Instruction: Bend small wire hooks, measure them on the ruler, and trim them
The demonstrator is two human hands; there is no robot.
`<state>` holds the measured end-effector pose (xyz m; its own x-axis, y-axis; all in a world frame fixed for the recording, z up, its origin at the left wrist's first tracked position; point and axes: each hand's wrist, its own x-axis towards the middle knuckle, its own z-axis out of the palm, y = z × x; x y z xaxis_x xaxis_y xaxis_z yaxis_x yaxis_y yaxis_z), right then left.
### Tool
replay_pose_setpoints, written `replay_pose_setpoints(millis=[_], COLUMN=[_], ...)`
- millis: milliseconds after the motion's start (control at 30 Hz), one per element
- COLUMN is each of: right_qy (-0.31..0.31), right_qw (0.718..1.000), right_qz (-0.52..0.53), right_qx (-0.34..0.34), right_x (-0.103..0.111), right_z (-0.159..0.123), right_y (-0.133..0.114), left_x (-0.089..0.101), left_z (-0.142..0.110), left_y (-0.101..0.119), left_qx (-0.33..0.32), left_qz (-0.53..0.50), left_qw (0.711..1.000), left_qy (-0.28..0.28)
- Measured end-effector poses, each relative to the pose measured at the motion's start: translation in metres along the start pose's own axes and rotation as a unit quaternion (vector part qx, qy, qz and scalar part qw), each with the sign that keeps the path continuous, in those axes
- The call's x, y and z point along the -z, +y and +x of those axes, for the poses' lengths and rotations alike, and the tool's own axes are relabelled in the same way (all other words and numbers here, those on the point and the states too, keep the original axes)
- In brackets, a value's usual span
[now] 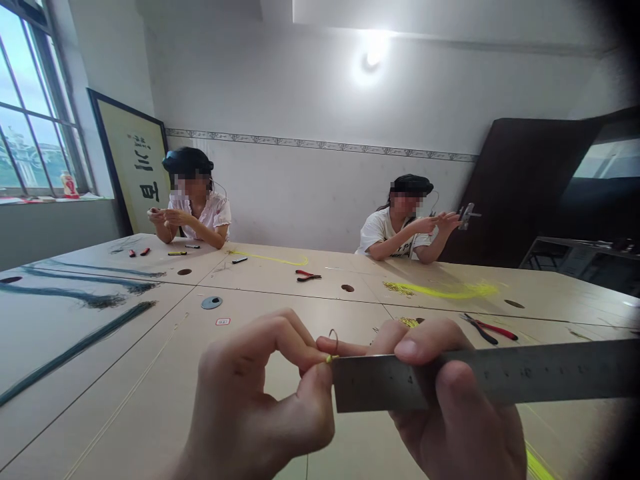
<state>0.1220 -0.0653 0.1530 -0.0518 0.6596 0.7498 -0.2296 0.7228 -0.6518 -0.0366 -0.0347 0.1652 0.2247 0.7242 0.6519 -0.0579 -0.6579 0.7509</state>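
Note:
My left hand (260, 400) is closed in a pinch on a thin yellow wire (331, 357) whose end curls into a small loop just above my fingertips. My right hand (450, 407) is wrapped round a steel ruler (525, 377), thumb on its front face. The ruler lies level and runs off to the right. Its left end touches the pinched wire, right against my left thumb and forefinger. Both hands hover low over the light wooden table (165, 373).
Two seated people work at the far side. Red-handled pliers (490, 328) lie right of my hands, another pair (307, 275) further back. Yellow wire bundles (440, 290) and dark wire bundles (75, 297) are spread across the table, with round cable holes and a grey cap (211, 303).

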Motion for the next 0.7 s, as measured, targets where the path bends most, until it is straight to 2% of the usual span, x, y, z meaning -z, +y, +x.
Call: replay_pose_setpoints(millis=[333,600,700], right_qy=[0.01,0.008,0.002], right_qw=[1.0,1.0,1.0], right_qz=[0.001,0.011,0.009], right_qx=[-0.007,-0.011,-0.007], right_x=[-0.0012,-0.0029,-0.0027], right_z=[-0.0005,0.0022,0.0013], right_y=[-0.0006,0.0007,-0.0005], left_x=[-0.0003,-0.0003,0.0003], left_z=[-0.0009,-0.0004,-0.0014], left_y=[0.0005,0.0018,-0.0003], left_qx=[0.001,0.0,0.003], left_qz=[0.029,0.005,0.012], left_qw=[1.0,1.0,1.0], left_qy=[0.005,0.015,0.003])
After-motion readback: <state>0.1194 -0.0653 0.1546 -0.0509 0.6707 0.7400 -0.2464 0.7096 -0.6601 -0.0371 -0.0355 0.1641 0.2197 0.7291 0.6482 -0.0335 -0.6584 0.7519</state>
